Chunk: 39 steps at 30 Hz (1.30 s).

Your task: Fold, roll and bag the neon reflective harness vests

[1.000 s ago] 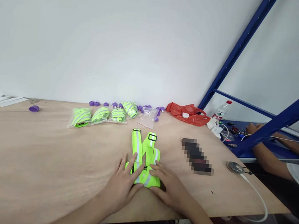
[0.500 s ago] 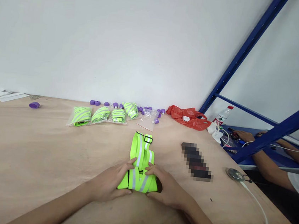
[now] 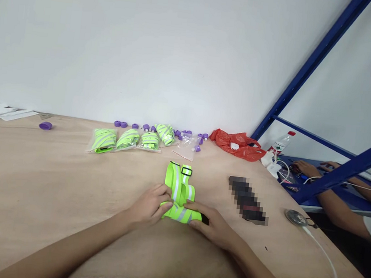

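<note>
A neon-yellow reflective strap (image 3: 182,214) with silver stripes lies partly folded on the table in front of me. Its far end stands up in loops and carries a black buckle (image 3: 186,171). My left hand (image 3: 152,204) grips the left side of the folded part, fingers curled over its edge. On the right side, my right hand (image 3: 214,225) holds the same bundle between thumb and fingers. Further back are several clear bags of folded straps (image 3: 105,140) and a flat clear plastic bag (image 3: 187,144) without a strap in it.
Purple caps (image 3: 135,126) line the wall, with a larger purple piece (image 3: 45,125) at left. A red plastic bag (image 3: 238,144), a pixelated dark object (image 3: 248,201) and a round cabled device (image 3: 296,218) are rightward. Beyond the blue frame (image 3: 312,68), another person's arms (image 3: 334,203) show.
The near part of the strap has been folded away from me and is now shorter. Both hands have moved slightly forward with it, and the left hand has curled more over the edge.
</note>
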Each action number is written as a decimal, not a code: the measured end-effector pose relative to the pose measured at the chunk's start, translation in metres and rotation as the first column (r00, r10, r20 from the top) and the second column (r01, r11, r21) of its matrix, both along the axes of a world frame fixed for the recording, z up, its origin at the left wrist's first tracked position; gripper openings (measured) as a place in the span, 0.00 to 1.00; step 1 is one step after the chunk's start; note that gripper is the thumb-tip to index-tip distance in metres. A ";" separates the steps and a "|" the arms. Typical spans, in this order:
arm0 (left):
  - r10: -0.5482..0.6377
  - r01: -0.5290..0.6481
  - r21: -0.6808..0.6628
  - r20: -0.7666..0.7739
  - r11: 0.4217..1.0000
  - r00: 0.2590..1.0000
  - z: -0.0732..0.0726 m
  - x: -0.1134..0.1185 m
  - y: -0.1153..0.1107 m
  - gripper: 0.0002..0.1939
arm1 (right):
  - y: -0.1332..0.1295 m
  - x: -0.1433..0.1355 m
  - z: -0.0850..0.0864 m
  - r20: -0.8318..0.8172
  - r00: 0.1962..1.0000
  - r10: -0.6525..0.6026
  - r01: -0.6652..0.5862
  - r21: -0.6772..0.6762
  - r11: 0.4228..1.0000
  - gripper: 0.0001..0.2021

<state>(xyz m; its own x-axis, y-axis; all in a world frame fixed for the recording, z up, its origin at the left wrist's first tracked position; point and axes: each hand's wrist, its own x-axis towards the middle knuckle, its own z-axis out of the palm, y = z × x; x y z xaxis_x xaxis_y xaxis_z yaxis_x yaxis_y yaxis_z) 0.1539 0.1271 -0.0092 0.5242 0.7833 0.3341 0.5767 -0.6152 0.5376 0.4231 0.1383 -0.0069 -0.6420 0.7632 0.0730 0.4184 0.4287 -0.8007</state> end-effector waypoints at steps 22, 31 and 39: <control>0.171 -0.165 0.085 -0.072 0.983 0.983 -0.006 -0.006 0.036 0.19 | 0.059 -0.023 -0.025 -0.030 0.953 -0.302 0.292 0.355 0.888 0.12; 0.175 -0.167 0.066 -0.153 0.984 0.973 -0.009 0.001 0.017 0.21 | 0.057 -0.024 -0.025 -0.015 0.971 -0.239 0.220 0.448 0.867 0.14; 0.206 -0.206 -0.094 -0.014 0.974 0.979 -0.007 0.002 0.027 0.19 | 0.049 -0.024 -0.025 0.074 0.969 -0.236 0.155 0.562 0.812 0.16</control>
<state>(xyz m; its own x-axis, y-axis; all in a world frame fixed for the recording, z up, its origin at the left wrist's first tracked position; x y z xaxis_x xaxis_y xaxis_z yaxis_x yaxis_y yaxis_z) 0.1558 0.1543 -0.0166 0.3496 0.9025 0.2517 0.6878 -0.4296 0.5851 0.3989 0.1878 -0.0317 -0.5182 0.7322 0.4419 0.6259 0.6768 -0.3874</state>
